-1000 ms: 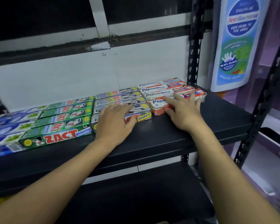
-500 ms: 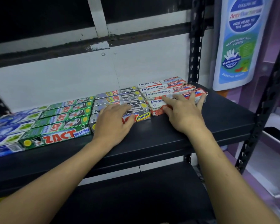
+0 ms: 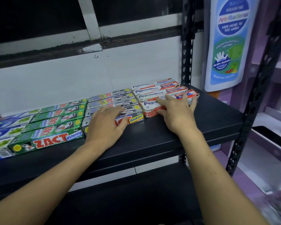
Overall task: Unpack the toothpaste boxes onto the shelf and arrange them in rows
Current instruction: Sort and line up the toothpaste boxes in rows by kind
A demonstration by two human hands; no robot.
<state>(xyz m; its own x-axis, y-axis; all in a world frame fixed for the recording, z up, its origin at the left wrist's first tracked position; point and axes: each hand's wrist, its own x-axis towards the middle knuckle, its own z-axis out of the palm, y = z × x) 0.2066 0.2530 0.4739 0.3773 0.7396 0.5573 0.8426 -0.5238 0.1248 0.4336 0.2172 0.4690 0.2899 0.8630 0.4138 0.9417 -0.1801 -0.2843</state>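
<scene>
Matte black shelf [image 3: 209, 118]; left hand [image 3: 106, 127] flat on silver boxes [image 3: 113, 99], right hand [image 3: 177, 114] splayed on red-white cartons [image 3: 152, 91].

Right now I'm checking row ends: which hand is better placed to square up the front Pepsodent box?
Right hand: its fingers lie across the front Pepsodent box, thumb at its front face. The left hand rests on the ZACT Smokers box beside it.

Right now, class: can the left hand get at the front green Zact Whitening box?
Probably yes: the left hand rests on the Smokers box beside the green Whitening box, nothing between.
</scene>
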